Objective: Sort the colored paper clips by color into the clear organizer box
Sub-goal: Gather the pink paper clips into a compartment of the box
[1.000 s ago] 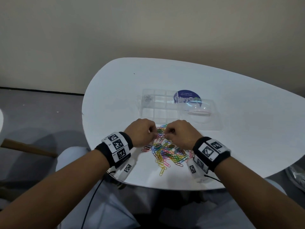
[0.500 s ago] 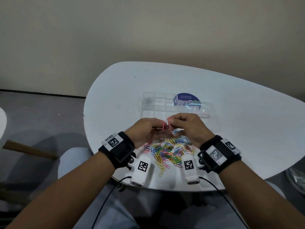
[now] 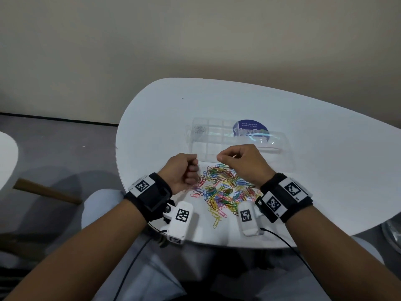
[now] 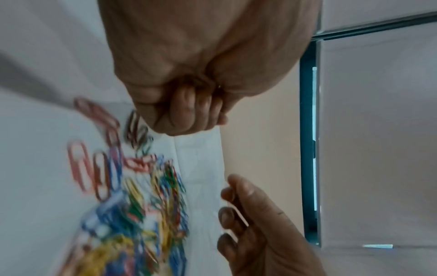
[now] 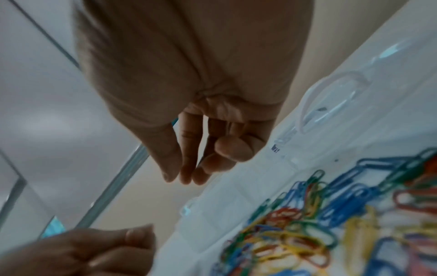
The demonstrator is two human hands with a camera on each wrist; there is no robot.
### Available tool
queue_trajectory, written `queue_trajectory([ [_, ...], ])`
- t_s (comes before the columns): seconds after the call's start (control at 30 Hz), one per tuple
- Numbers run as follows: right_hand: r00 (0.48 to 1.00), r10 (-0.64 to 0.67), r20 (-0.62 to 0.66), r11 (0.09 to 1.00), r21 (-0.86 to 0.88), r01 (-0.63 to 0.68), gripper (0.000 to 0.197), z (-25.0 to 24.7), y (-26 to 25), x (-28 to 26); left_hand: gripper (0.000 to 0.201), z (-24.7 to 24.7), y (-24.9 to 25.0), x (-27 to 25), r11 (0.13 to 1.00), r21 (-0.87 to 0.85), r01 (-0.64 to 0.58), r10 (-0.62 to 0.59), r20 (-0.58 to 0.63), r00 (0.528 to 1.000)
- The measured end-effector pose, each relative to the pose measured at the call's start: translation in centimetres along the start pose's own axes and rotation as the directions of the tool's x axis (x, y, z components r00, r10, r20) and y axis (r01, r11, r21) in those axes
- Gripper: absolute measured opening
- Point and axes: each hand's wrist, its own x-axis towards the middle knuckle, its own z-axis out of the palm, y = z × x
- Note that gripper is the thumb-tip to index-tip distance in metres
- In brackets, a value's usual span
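A heap of coloured paper clips (image 3: 221,190) lies on the white table (image 3: 325,166) near its front edge; it is blurred in the wrist views (image 4: 132,196) (image 5: 331,214). Just behind it sits the clear organizer box (image 3: 208,135), its compartments looking bare apart from a small mark at far left. My left hand (image 3: 193,170) hovers at the heap's left edge, curled into a fist (image 4: 196,112) with nothing showing in it. My right hand (image 3: 219,158) is over the box's near edge, thumb and fingertips pinched together (image 5: 182,177); the red clip is hidden in the pinch.
The box's clear lid (image 3: 273,153) lies open to the right, behind my right hand. A round blue sticker (image 3: 250,129) shows through the box. The table's front edge is close below the heap. To the left lies grey floor with a wooden leg (image 3: 47,192).
The hands rose from the heap, met over a red clip, then separated. The right hand moved back toward the box; the left withdrew left and closed into a fist.
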Motion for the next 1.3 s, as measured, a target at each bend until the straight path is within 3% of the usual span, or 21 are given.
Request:
queue_trajectory([
  [0.13,0.979,0.027,0.204,0.975,-0.220,0.019,0.008,0.6,0.7,0.0,0.018,-2.5,0.2,-0.9,0.965,0.202,-0.165,0.188,-0.100,0.977],
  [0.27,0.944,0.062,0.324,0.900,-0.428,0.088,0.012,1.3,0.9,-0.2,0.017,-3.1,0.6,-1.5,0.855,0.488,-0.176,0.238,-0.067,0.969],
  [0.43,0.931,-0.009,0.366,0.874,-0.450,0.185,0.014,2.5,-0.6,-0.3,0.008,-3.5,0.5,-2.1,0.419,0.885,-0.205,0.313,0.071,0.947],
  [0.5,0.915,-0.016,0.403,0.839,-0.492,0.231,0.018,3.7,-1.3,-0.3,0.008,-4.1,0.3,-2.4,0.304,0.938,-0.168,0.326,0.063,0.943],
  [0.63,0.920,0.011,0.392,0.786,-0.572,0.235,0.018,5.9,-2.2,0.1,0.019,-4.7,-0.3,-1.9,0.183,0.979,-0.087,0.355,0.017,0.935],
  [0.87,0.915,0.091,0.392,0.623,-0.739,0.255,0.004,8.2,-2.6,0.8,0.016,-4.3,-1.1,-0.6,0.040,0.996,-0.076,0.309,0.060,0.949],
  [1.0,0.903,0.123,0.411,0.633,-0.734,0.248,0.008,8.3,-2.2,1.2,0.019,-4.1,-0.8,-0.7,-0.050,0.997,-0.057,0.251,0.068,0.966],
  [1.07,0.911,0.127,0.392,0.693,-0.692,0.201,0.009,7.6,-2.1,1.3,0.026,-4.0,-0.7,-0.8,-0.023,0.998,-0.057,0.229,0.061,0.972],
  [1.13,0.936,0.108,0.335,0.809,-0.577,0.113,0.013,6.4,-2.0,1.3,0.031,-4.1,-0.4,-0.9,0.108,0.991,-0.083,0.232,0.056,0.971],
  [1.2,0.964,0.070,0.258,0.919,-0.393,0.038,0.013,4.9,-2.0,1.3,0.024,-3.8,0.0,-1.4,0.391,0.911,-0.129,0.228,0.040,0.973],
  [1.27,0.985,0.034,0.170,0.979,-0.203,0.001,0.009,3.7,-2.4,1.1,0.020,-3.1,0.4,-1.8,0.720,0.674,-0.166,0.220,0.005,0.976],
  [1.3,0.991,0.017,0.135,0.991,-0.134,0.001,0.007,3.4,-2.9,0.9,0.019,-2.8,0.6,-1.9,0.836,0.522,-0.169,0.211,-0.020,0.977],
])
